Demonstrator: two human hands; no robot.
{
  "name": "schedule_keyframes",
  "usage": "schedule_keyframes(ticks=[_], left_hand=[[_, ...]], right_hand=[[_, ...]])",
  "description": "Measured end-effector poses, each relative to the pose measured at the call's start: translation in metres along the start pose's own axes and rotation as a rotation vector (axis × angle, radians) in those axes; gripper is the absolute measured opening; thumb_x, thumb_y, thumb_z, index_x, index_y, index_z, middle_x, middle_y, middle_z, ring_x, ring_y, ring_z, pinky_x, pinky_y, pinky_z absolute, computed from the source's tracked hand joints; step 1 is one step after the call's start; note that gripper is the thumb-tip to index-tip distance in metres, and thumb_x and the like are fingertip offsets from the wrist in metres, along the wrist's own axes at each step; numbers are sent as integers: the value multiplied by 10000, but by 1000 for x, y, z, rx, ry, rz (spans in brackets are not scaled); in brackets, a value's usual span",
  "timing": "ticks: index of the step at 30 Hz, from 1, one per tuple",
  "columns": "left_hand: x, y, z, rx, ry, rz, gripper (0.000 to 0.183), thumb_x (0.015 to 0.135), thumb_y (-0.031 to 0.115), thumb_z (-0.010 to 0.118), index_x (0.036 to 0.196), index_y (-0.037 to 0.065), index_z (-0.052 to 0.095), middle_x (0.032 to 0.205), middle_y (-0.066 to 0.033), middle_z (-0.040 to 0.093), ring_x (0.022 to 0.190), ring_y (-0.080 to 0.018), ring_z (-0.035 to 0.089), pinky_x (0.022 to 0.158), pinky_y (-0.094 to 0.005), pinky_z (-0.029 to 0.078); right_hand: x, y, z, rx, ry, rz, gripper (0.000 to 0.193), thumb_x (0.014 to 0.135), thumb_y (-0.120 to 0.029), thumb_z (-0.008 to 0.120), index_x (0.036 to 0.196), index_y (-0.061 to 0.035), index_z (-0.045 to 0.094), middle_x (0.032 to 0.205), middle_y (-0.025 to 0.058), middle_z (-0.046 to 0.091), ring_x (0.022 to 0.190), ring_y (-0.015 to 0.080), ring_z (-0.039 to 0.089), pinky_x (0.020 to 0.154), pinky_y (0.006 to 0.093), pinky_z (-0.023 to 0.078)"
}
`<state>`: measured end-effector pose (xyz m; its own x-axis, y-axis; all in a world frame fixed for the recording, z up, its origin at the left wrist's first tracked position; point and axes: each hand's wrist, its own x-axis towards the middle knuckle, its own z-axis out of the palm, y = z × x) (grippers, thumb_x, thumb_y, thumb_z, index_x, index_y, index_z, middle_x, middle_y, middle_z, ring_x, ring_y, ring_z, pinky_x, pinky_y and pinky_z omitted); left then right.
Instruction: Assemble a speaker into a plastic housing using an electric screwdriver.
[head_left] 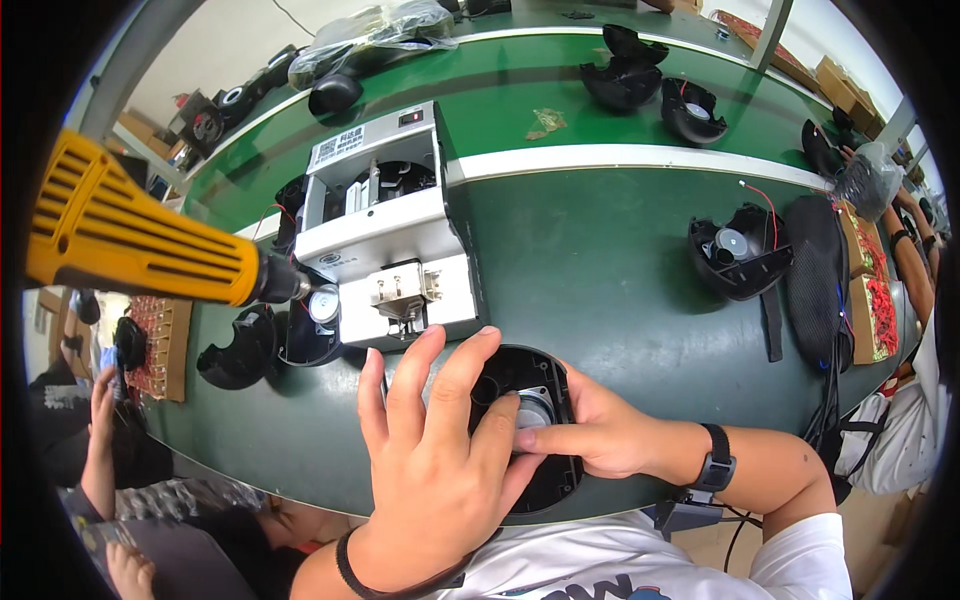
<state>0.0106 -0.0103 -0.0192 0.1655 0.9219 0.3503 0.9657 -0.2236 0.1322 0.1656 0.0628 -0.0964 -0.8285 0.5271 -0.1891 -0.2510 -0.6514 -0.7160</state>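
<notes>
A black rounded plastic shell (560, 490) lies at the table's near edge in front of me, with a round metal-backed speaker (535, 412) inside it. My left hand (430, 450) reaches over the shell, its thumb and index finger at the speaker and the other fingers spread toward the screw feeder. My right hand (600, 425) grips the shell's right side, its thumb pressed on the speaker. Both hands partly cover the speaker. A silver screw feeder (380, 235) stands just beyond them. At the left, a yellow power screwdriver (150, 225) points its bit toward the feeder.
Half shells (238, 350) lie left of the feeder. Another shell with a speaker and red wire (740, 250) sits at right, beside a black mesh case (818, 280) and cardboard boxes (872, 310). More shells (622, 75) stand on the far green surface. Other people work at both sides.
</notes>
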Motion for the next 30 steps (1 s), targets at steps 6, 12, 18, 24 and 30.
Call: schedule_keyframes(ticks=[6, 12, 18, 24, 30], left_hand=[[-1, -2, 4, -21, 13, 10, 394, 568, 236, 827, 919, 88, 722, 1328, -128, 517, 1267, -407, 424, 1056, -604, 269], [-3, -2, 2, -30, 7, -3, 431, 562, 232, 832, 951, 87, 718, 1318, -129, 520, 1266, -411, 424, 1058, -602, 269], [-4, -1, 0, -36, -18, 0, 439, 555, 225, 839, 952, 83, 717, 1315, -134, 522, 1267, -418, 422, 1053, -612, 266], [0, 0, -5, -34, -69, -12, 448, 571, 281, 847, 946, 71, 719, 1285, -159, 529, 1244, -409, 440, 1048, -573, 295], [-35, -76, -48, -427, 480, -156, 493, 917, 418, 580, 1169, -5, 582, 1245, -195, 512, 1171, -312, 487, 1010, -419, 369]], right_hand=[[0, 0, 1, 6, 21, -15, 667, 876, -41, 691, 1435, -40, 327, 1290, 76, 523, 1180, 154, 519, 1009, 325, 441], [1, 2, 0, -3, 1, -2, 652, 878, -46, 692, 1427, -40, 340, 1275, 72, 530, 1166, 148, 523, 1005, 321, 442], [-1, 4, 3, 25, 38, -21, 640, 878, -46, 691, 1419, -36, 349, 1270, 78, 534, 1149, 146, 533, 985, 316, 459], [0, 6, 1, 1, 40, -63, 628, 880, -53, 683, 1414, -28, 354, 1258, 79, 541, 1134, 148, 542, 979, 319, 462], [0, 5, -2, -3, 43, -19, 619, 892, -54, 666, 1426, -14, 353, 1267, 74, 564, 1147, 146, 543, 1006, 329, 438]])
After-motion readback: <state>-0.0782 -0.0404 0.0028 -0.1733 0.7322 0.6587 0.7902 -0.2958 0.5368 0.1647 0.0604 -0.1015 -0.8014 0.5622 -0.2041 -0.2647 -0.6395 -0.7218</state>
